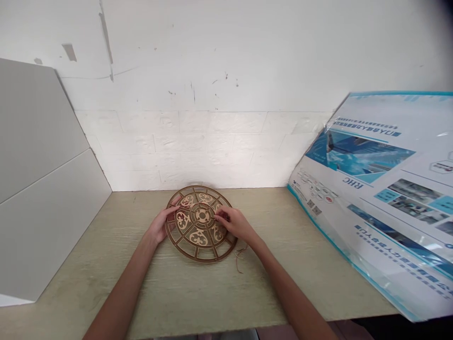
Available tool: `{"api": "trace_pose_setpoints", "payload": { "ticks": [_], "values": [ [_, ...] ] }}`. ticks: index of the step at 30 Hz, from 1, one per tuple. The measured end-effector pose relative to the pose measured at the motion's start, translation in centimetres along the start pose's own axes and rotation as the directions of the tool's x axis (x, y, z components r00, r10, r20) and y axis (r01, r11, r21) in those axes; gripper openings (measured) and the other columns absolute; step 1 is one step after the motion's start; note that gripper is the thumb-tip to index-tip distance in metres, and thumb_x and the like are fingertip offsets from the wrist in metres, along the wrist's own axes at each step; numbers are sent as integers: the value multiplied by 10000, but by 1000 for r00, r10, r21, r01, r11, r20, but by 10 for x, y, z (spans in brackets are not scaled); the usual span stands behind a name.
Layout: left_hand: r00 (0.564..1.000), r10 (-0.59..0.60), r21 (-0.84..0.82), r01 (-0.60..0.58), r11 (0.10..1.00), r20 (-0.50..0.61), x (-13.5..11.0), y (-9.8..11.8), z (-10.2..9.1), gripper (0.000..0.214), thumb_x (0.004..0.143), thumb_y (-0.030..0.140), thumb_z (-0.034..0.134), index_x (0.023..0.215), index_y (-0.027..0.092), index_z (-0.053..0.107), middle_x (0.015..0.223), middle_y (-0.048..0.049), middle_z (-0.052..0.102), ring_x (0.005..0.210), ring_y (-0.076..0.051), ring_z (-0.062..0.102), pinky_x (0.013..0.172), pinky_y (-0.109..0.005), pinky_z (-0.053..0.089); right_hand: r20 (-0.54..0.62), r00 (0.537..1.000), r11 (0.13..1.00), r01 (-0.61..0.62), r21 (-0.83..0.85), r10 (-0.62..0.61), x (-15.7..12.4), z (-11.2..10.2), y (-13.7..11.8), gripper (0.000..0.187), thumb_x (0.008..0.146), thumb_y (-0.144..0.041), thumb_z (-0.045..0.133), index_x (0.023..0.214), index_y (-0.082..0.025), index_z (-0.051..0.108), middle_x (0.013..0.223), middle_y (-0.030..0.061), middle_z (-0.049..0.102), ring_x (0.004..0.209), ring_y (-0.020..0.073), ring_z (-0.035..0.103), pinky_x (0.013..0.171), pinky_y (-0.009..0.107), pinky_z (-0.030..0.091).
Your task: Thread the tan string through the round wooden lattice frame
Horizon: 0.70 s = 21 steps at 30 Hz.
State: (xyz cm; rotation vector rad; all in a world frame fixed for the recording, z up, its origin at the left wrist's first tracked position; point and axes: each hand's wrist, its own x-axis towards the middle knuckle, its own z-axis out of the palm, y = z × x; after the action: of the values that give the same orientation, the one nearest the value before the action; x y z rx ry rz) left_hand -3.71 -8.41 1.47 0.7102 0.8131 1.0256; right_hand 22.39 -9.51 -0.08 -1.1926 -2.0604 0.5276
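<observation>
A round brown openwork disc (200,237), with spokes, rings and pale scroll patterns, is tilted up off the table. My left hand (162,224) grips its left rim, with fingers reaching behind it and the thumb in front. Over the right side of the disc, my right hand (231,222) is closed in a pinch close to the centre ring. What its fingertips hold, if anything, is too small to make out. A thin brown string (240,257) trails below my right hand, beside the disc's lower right edge.
The pale wooden table (198,297) meets a white wall (219,151) at the back. A grey panel (42,179) stands along the left side. To the right leans a printed blue and white poster board (375,189) with a shiny plastic surface.
</observation>
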Motion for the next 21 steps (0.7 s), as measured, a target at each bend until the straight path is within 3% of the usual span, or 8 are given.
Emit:
{"api": "trace_pose_setpoints", "payload": {
  "ticks": [7,21],
  "values": [
    [1000,7,-13,-6,1000,25,2,-2,-3,585,802,140,626,1364,243,499,1206,-73,660,903,-180,681,763,-267,546,-34,997,989,61,-132,-66,-3,7,3,156,924,-265,477,794,-202,535,791,24,625,706,156,549,642,252,378],
    [1000,5,40,-4,999,-23,3,-3,-5,604,775,171,683,1350,255,519,1169,-78,676,830,-169,686,680,-240,546,-17,996,991,83,-102,-85,-2,9,2,186,920,-266,460,742,-210,460,715,2,560,633,144,484,597,245,334]
  ]
}}
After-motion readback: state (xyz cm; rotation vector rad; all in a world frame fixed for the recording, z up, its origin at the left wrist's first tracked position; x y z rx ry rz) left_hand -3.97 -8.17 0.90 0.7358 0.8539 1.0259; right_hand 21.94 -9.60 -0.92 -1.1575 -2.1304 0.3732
